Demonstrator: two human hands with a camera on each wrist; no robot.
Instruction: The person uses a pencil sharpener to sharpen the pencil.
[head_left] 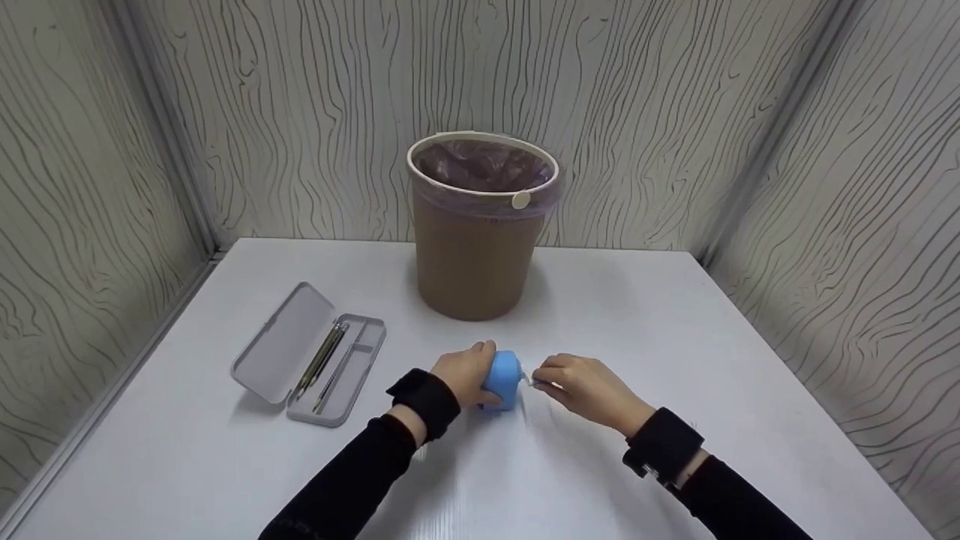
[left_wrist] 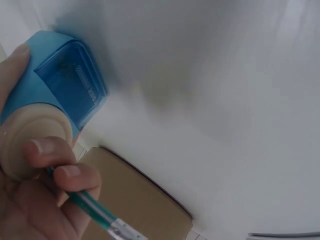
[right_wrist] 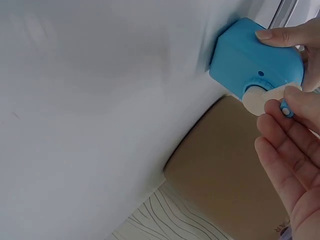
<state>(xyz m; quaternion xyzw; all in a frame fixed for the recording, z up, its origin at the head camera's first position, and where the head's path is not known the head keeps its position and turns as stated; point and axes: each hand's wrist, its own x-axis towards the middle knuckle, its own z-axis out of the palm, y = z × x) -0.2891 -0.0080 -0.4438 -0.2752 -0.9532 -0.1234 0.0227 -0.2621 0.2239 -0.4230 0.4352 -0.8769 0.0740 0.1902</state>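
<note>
A blue crank pencil sharpener [head_left: 505, 381] stands on the white table in front of the bin. My left hand [head_left: 463, 375] grips it from the left side. In the left wrist view, fingers of that hand also curl round a green pencil [left_wrist: 90, 206] with a silver ferrule, at the sharpener's round cream front [left_wrist: 42, 117]. On the other side, my right hand [head_left: 589, 386] pinches the small blue knob [right_wrist: 286, 110] of the cream crank arm [right_wrist: 275, 93]. The pencil's point end is hidden behind the fingers.
Behind the hands stands a brown bin [head_left: 474, 262] with a cream rim and a purple liner bag. To the left, an open grey pencil case [head_left: 356, 397] holds several pencils [head_left: 324, 356]. Wood-patterned panels [head_left: 315, 127] enclose the table at the back and sides.
</note>
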